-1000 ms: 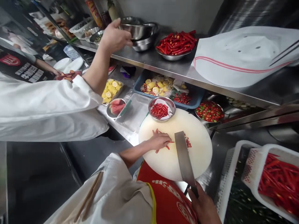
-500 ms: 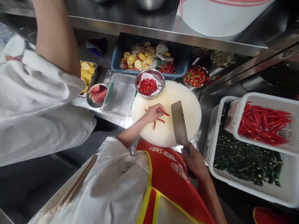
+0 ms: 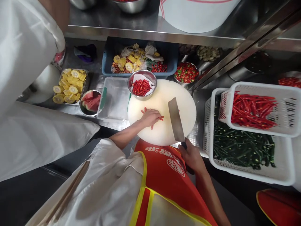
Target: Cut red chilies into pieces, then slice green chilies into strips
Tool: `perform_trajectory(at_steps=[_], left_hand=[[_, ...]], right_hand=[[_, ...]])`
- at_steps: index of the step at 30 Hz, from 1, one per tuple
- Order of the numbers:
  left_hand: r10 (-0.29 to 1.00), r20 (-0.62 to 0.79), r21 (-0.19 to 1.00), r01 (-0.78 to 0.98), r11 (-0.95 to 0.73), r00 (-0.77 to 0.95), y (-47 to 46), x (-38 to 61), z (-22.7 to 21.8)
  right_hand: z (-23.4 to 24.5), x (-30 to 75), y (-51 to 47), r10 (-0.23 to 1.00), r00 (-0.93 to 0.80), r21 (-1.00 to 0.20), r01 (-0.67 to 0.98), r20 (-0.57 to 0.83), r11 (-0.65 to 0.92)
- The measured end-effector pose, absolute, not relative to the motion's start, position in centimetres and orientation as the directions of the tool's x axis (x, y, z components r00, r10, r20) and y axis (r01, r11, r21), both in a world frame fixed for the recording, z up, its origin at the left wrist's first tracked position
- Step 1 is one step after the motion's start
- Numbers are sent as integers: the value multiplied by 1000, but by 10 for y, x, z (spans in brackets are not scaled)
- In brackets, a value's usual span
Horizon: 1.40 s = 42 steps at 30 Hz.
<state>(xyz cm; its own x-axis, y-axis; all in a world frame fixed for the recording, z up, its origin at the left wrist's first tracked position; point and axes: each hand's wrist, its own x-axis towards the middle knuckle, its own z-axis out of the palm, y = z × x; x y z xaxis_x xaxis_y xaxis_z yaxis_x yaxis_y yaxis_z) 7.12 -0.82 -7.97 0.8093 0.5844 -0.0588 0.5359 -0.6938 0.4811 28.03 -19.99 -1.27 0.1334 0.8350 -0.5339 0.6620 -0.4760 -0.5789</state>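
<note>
A round white cutting board [image 3: 164, 100] lies on the steel counter. My left hand [image 3: 149, 116] rests on it with the fingers curled over a few small red chillies [image 3: 160, 118]. My right hand [image 3: 191, 154] grips the handle of a cleaver [image 3: 175, 120], whose blade is raised over the board just right of the chillies. A steel bowl of red chillies [image 3: 141, 85] stands at the board's far edge.
A person in white [image 3: 28, 106] stands close on the left. White baskets at the right hold red chillies [image 3: 252, 108] and green chillies [image 3: 242, 147]. Behind the board are a blue bin [image 3: 138, 59], a bowl of chopped chillies [image 3: 186, 72], a clear tray [image 3: 114, 99], watermelon [image 3: 90, 102] and corn [image 3: 69, 85].
The view has tilted down towards the counter and my apron. My left hand gathered the chillies under its fingers. The person on the left drew their arm back from the shelf.
</note>
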Motion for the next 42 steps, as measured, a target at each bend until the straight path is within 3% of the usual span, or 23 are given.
perform_trajectory(at_steps=[5, 9, 11, 15, 18, 27, 33, 42], left_hand=[[656, 36, 564, 526, -636, 754, 3, 55, -78], [884, 125, 590, 682, -431, 450, 32, 12, -63], [853, 84, 571, 677, -465, 516, 38, 1, -55], [543, -9, 557, 455, -695, 840, 18, 11, -49], [398, -32, 540, 351, -765, 917, -6, 26, -55], [596, -62, 453, 555, -698, 800, -14, 51, -70], [520, -19, 460, 469, -754, 854, -10, 72, -80], [572, 24, 482, 491, -725, 820, -5, 111, -85]], right_hand=[[-10, 283, -198, 842, 136, -551, 700, -522, -454], [-12, 289, -197, 831, 123, -535, 713, -542, -454], [-13, 291, -196, 835, 118, -533, 720, -537, -445], [-14, 291, -196, 843, 106, -537, 727, -527, -427], [-16, 289, -198, 846, 95, -550, 721, -524, -421], [-14, 286, -196, 844, 93, -549, 721, -529, -423], [-10, 283, -204, 847, 81, -578, 696, -526, -426], [1, 290, -206, 885, 42, -573, 748, -463, -335]])
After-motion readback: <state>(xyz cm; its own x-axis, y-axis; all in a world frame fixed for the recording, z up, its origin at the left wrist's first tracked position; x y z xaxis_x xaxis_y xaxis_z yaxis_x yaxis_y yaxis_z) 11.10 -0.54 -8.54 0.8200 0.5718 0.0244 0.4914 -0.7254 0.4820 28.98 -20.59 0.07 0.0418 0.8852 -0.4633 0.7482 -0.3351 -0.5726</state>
